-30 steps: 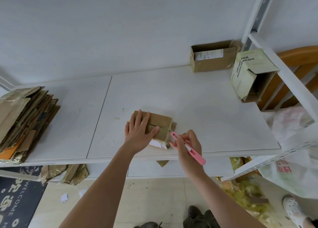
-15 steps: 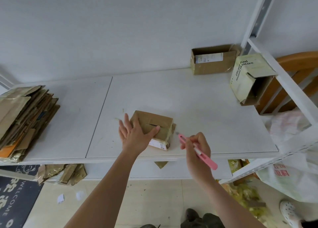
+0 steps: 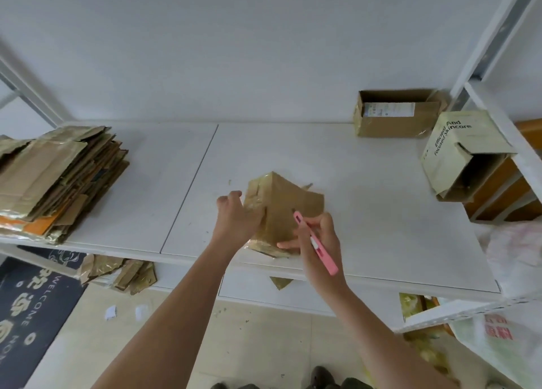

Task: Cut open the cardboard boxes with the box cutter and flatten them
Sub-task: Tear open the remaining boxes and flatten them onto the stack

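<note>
A small brown cardboard box (image 3: 289, 205) is tipped up on its near edge on the white table (image 3: 366, 189), a corner pointing upward. My left hand (image 3: 239, 218) grips its left side, fingers curled round the taped edge. My right hand (image 3: 321, 242) holds the pink box cutter (image 3: 318, 246) against the box's near right side, one finger stretched along the box's lower edge. The cutter's tip sits near the box face; I cannot see a blade.
A stack of flattened cardboard (image 3: 55, 177) lies at the table's left end. An open brown box (image 3: 394, 114) stands at the back right, and a pale green skincare box (image 3: 463, 151) lies on its side beside it. Cardboard scraps (image 3: 123, 271) lie below the table.
The box lay flat under my left palm; now my left hand has tilted it up on edge. My right hand moved the cutter in against the box.
</note>
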The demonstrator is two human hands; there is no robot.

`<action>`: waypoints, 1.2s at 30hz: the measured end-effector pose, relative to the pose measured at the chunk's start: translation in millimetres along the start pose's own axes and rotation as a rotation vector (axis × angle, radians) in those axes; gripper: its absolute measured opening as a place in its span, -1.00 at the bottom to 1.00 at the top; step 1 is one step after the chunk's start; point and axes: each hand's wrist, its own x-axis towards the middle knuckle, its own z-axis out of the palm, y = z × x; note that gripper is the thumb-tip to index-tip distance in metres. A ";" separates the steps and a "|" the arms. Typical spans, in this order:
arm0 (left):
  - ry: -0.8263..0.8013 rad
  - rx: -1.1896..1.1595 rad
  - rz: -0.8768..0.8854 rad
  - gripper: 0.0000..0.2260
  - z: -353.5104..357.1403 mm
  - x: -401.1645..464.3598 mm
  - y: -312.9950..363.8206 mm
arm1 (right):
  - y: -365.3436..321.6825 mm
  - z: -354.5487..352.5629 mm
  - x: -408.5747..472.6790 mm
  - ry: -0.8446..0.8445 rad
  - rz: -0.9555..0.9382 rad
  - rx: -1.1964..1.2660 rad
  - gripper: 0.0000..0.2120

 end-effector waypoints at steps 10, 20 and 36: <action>-0.284 0.147 0.102 -0.38 39.8 -17.2 28.5 | 8.1 -33.8 48.2 0.417 -0.002 -0.057 -0.92; -0.296 0.086 0.227 -0.15 6.5 19.1 -10.6 | 14.4 -17.7 26.1 0.150 0.109 0.087 -0.88; -0.211 0.100 0.326 -0.15 19.6 13.2 -25.3 | 17.2 -14.9 44.6 0.118 0.170 0.169 -0.78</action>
